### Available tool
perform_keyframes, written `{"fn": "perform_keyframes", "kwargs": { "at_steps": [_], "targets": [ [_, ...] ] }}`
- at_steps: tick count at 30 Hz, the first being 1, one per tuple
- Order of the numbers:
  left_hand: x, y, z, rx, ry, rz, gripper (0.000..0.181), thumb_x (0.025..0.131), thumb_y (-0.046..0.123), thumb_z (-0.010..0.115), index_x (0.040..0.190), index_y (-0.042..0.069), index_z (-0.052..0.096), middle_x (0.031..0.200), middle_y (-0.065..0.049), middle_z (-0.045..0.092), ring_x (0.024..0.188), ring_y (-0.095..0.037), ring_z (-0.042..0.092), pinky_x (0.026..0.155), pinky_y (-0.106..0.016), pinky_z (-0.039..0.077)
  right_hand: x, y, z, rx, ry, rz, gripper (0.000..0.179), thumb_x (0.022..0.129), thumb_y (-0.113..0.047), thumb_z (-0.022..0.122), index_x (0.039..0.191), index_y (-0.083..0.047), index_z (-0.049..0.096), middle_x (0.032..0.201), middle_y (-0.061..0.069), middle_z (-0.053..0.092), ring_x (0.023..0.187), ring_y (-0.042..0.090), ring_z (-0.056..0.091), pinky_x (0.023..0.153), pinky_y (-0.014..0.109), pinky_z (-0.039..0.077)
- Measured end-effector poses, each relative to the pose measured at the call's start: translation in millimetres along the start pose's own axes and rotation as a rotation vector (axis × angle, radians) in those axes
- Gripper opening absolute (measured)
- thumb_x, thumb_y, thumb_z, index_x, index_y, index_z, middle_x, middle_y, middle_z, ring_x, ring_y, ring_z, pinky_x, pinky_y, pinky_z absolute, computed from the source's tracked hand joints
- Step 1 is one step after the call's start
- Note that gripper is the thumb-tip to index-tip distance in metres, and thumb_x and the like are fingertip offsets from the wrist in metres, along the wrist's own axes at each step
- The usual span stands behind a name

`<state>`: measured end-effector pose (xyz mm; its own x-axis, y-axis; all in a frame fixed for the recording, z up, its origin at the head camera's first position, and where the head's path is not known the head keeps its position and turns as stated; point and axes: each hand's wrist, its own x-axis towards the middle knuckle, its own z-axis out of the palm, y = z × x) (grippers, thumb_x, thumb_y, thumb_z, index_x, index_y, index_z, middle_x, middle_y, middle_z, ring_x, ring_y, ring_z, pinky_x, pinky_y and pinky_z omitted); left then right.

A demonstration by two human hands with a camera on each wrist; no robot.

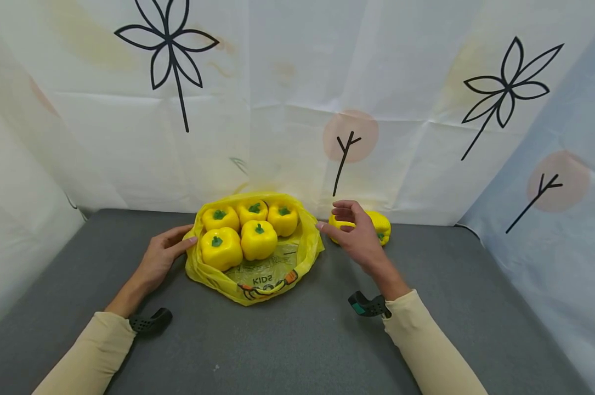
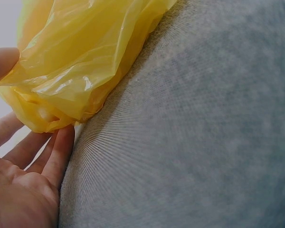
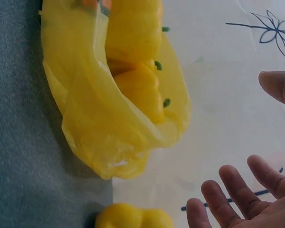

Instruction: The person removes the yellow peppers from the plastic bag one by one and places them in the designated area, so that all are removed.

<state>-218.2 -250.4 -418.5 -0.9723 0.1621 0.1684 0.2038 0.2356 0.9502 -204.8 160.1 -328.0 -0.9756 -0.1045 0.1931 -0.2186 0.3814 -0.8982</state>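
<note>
An open yellow plastic bag point(image 1: 311, 258) with its rim rolled out lies at the back of the table, holding several yellow bell peppers point(image 1: 259, 240) with green stems, most of them stem up. At the bag's left side my left hand point(image 1: 161, 255) holds the rim, the thumb on one side and the fingers point(image 2: 61, 154) against the other. My right hand point(image 1: 358, 236) hovers off the bag's right edge with fingers spread and nothing in them. Behind it, more yellow peppers point(image 1: 382, 226) lie on the table, partly hidden by the hand.
The grey table point(image 1: 258, 351) runs back to a white cloth backdrop point(image 1: 287, 71) with printed leaf and twig drawings. Cloth also hangs at the left and right sides. A dark band point(image 1: 371, 305) sits at each wrist, over beige sleeves.
</note>
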Motion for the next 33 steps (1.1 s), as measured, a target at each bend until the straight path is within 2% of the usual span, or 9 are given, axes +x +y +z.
{"fn": "perform_keyframes", "kwargs": {
  "at_steps": [8,19,24,33],
  "targets": [
    [0.5,-0.9,0.7,-0.001,-0.003,0.003,0.056,0.107,0.026,0.055,0.151,-0.006,0.042,0.152,-0.029,0.039,0.117,0.007,0.048,0.091,-0.01,0.045,3.1,-2.0,19.5,-0.042,-0.09,-0.057,0.061,0.091,-0.027,0.078,0.142,-0.009,0.05,0.139,0.016,0.054,0.129,0.035,0.048,0.107,0.055,0.038],
    [0.0,-0.1,0.4,0.008,-0.001,0.007,0.056,0.107,0.026,0.055,0.151,-0.006,0.042,0.152,-0.028,0.039,0.118,0.008,0.046,0.091,-0.01,0.044,12.4,-13.6,33.6,-0.142,-0.306,-0.136,0.064,0.091,-0.028,0.079,0.142,-0.003,0.051,0.137,0.018,0.056,0.124,0.032,0.053,0.105,0.053,0.042],
    [-0.2,0.7,0.4,0.006,0.003,0.0,0.056,0.107,0.027,0.055,0.151,-0.006,0.042,0.152,-0.029,0.039,0.117,0.008,0.047,0.091,-0.01,0.045,21.6,-17.9,39.8,-0.206,-0.402,-0.169,0.065,0.09,-0.029,0.079,0.143,-0.004,0.051,0.136,0.018,0.056,0.126,0.036,0.053,0.105,0.051,0.044],
    [0.0,0.0,0.3,0.004,-0.002,0.008,0.056,0.107,0.026,0.055,0.15,-0.007,0.041,0.152,-0.03,0.039,0.118,0.009,0.045,0.091,-0.01,0.045,37.0,-23.8,51.0,-0.269,-0.485,-0.181,0.067,0.09,-0.03,0.08,0.144,-0.005,0.051,0.137,0.012,0.058,0.124,0.029,0.054,0.102,0.047,0.047]
  ]
}}
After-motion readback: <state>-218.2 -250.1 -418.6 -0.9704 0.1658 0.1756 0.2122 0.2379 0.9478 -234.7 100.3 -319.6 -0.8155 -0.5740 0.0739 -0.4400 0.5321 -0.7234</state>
